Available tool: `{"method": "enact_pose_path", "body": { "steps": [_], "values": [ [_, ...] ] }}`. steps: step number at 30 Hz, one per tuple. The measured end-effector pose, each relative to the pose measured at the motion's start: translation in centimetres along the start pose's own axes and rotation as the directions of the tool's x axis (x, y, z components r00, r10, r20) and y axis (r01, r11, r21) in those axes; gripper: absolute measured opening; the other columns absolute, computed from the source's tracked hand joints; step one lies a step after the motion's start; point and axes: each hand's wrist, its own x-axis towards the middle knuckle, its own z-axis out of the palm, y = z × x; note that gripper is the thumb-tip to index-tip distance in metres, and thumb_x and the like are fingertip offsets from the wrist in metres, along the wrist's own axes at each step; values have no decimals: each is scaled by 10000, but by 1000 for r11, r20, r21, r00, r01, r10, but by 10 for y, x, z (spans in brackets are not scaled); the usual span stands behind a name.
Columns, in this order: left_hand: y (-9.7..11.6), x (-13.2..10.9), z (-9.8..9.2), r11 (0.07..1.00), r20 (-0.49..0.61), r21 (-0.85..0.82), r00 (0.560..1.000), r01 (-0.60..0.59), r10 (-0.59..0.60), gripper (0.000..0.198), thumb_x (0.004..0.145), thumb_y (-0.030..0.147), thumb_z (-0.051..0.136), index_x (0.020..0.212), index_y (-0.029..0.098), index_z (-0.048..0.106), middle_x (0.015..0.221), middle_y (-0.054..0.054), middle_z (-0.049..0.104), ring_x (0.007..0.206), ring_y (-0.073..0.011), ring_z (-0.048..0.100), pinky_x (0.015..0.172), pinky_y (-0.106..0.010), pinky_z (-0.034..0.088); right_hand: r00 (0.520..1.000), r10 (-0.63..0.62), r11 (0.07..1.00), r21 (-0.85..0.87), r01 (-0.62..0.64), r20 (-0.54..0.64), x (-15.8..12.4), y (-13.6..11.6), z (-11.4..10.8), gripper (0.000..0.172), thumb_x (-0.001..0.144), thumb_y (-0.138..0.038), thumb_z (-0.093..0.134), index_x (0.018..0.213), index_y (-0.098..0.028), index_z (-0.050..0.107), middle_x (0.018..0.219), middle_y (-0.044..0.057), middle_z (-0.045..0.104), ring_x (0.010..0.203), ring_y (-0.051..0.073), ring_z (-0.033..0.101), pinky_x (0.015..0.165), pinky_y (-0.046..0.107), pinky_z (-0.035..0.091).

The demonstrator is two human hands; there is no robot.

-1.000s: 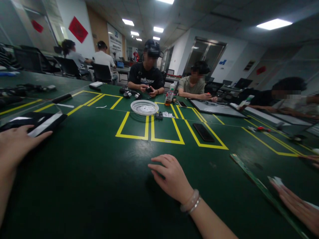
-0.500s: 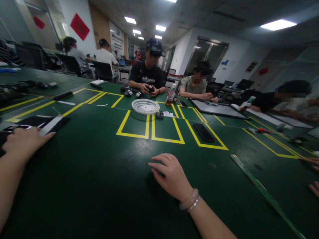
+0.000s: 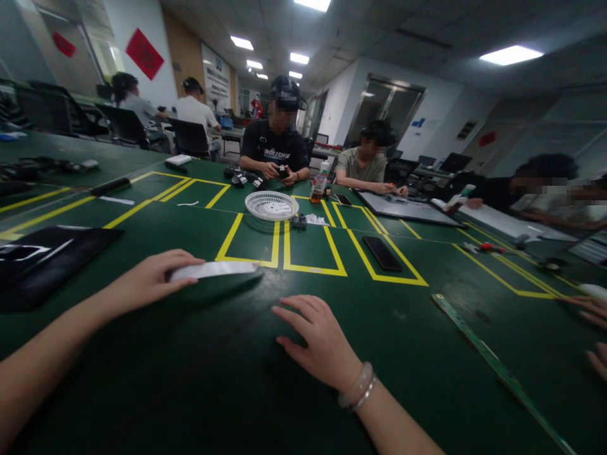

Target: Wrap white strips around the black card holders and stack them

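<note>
- Green tabletop (image 3: 190, 392): black tray (image 3: 52, 265) at left, white grille (image 3: 272, 205) and phone (image 3: 382, 253) farther up.
- Left hand (image 3: 152, 278) clamps the strip (image 3: 218, 270) at centre-left; its long axis runs left to right.
- Right hand (image 3: 317, 338) lies spread flat, holding nothing.

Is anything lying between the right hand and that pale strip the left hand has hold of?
Nothing visible. The right hand rests flat on the green table, with only bare mat between it and the pale strip, which the left hand grips at one end. The white basket sits farther off.
</note>
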Motion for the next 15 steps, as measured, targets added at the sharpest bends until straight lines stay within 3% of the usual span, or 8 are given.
{"method": "enact_pose_path", "body": {
  "steps": [3, 7, 10, 12, 15],
  "values": [
    [51, 0, 24, 965, 143, -163, 962, -208, 231, 363, 982, 358, 527, 1314, 239, 610, 1230, -57, 581, 1064, -218, 575, 880, -283, 491, 997, 18, 999, 27, -20, 73, 1, -4, -1, 509, 839, -361, 726, 1305, -283, 539, 1387, 52, 582, 1306, 256, 477, 1135, 481, 286],
    [72, -5, 42, 924, 202, -285, 926, -255, 318, 358, 962, 273, 564, 1317, 288, 600, 1216, -47, 583, 1074, -198, 579, 887, -252, 488, 985, 72, 992, 92, -87, 156, 1, -7, -1, 275, 888, -208, 664, 1145, -282, 598, 1128, -7, 705, 1104, 192, 616, 1155, 474, 212],
    [60, -3, 40, 939, 178, -261, 945, -225, 276, 374, 943, 342, 616, 1310, 275, 602, 1201, -56, 597, 1072, -212, 589, 919, -286, 492, 986, 114, 968, 210, -138, 123, 1, -6, -1, 244, 876, -232, 694, 1102, -281, 617, 1057, -25, 711, 984, 177, 648, 1137, 479, 236],
    [42, 1, 32, 969, 152, -189, 970, -161, 191, 460, 913, 440, 659, 1328, 255, 589, 1194, -61, 610, 1090, -242, 588, 924, -319, 502, 979, 186, 920, 337, -201, 77, 2, -3, 0, 206, 876, -292, 697, 1074, -273, 642, 1014, -10, 706, 941, 186, 644, 1061, 461, 346],
    [-4, 2, 9, 997, -19, -48, 998, 53, -54, 617, 956, 588, 523, 1410, 171, 507, 1282, -90, 591, 1154, -297, 566, 941, -392, 503, 913, 407, 707, 626, -328, 18, 4, 5, 1, 240, 894, -418, 650, 1060, -245, 655, 928, 23, 689, 787, 173, 620, 765, 342, 495]
  ]
}}
